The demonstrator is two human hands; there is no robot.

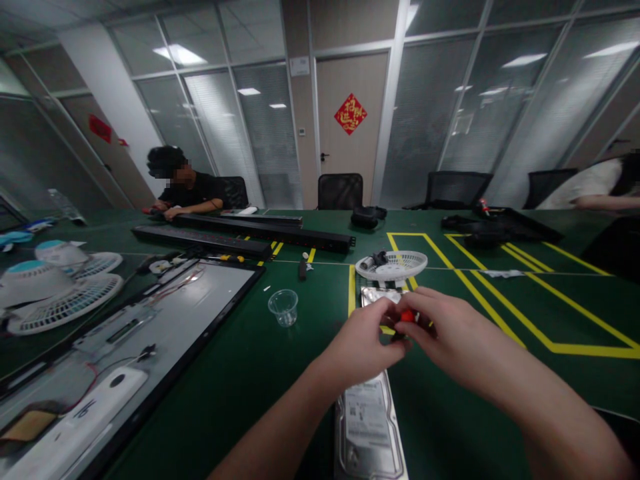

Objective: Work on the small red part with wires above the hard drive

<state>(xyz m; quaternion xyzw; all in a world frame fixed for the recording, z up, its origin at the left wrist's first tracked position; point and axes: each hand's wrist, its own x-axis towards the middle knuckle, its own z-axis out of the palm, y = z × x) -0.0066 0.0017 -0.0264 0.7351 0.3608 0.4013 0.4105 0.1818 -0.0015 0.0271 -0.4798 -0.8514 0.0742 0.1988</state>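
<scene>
Both hands meet above the table, with fingers close together. My right hand (445, 323) pinches a small red object (407, 316) between thumb and fingers; its kind cannot be made out. Just beside it, my left hand (365, 340) has thumb and fingers closed, and whatever is in them is hidden. A dark bit shows below the fingertips. Beneath my hands lies a silver hard drive (370, 427) with a printed label. Past my fingers, a shiny metal piece (373, 294) is partly covered by them. A white slotted basket-like cover (415, 263) holds small dark parts.
A clear plastic cup (283, 308) stands left of my hands. Further left lies a large opened panel (200, 307) with a white casing (85, 427) on it. Long black bars (270, 235) and white fan-like parts (65, 300) surround it. A person (193, 190) sits across the table.
</scene>
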